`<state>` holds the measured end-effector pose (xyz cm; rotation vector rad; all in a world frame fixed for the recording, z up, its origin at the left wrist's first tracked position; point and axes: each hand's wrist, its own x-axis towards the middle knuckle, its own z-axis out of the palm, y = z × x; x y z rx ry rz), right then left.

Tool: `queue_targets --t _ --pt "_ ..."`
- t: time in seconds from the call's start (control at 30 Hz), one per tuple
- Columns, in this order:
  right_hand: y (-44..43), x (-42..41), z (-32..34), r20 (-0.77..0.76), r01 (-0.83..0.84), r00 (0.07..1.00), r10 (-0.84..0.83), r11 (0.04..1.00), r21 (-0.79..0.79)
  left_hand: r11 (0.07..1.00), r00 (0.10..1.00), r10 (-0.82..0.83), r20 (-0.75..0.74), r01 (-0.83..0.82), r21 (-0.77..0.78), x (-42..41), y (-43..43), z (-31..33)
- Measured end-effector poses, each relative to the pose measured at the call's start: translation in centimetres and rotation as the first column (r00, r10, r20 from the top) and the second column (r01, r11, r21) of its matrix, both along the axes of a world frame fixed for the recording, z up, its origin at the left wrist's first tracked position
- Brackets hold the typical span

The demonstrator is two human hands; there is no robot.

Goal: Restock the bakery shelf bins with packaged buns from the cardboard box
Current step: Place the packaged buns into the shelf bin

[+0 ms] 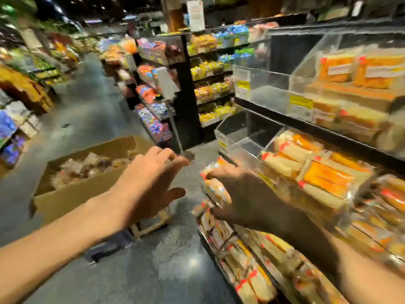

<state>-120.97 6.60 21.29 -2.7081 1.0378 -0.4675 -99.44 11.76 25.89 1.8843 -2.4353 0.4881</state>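
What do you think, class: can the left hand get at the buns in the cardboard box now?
Probably yes. The left hand is open and empty, close to the open-topped cardboard box, with nothing covering the packaged buns inside.

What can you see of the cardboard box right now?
The cardboard box is plain brown and open-topped, a flap raised at its far side. It rests on a pale wooden frame in the aisle, left of the shelves. Clear-wrapped packaged buns lie heaped inside. The open left hand overlaps its right corner in view; contact cannot be judged. The right hand grips a bun packet apart from it.
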Motion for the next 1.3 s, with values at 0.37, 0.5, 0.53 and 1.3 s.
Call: queue_targets --t 0.37,0.5,0.53,1.3 --pt "-6.5 37.7 -7.3 -0.159 -0.329 0.93 0.331 0.944 0.038 0.822 0.827 0.562 0.014 -0.56 0.107 34.2 0.8 -11.5" --pt "-9.3 48.8 -9.5 -0.144 -0.308 0.934 0.328 0.941 0.142 0.744 0.757 0.652 -0.043 -0.628 0.226 43.0 -2.1 -13.9" --pt "-9.9 50.8 -10.1 -0.135 -0.299 0.937 0.323 0.938 0.175 0.743 0.756 0.653 -0.046 -0.628 0.233 44.6 -2.8 -14.1" --pt "-36.5 98.0 -26.8 -0.173 -0.141 0.892 0.417 0.621 0.771 0.042 -0.117 0.964 -0.238 -0.818 0.574 83.4 -23.2 -30.8"
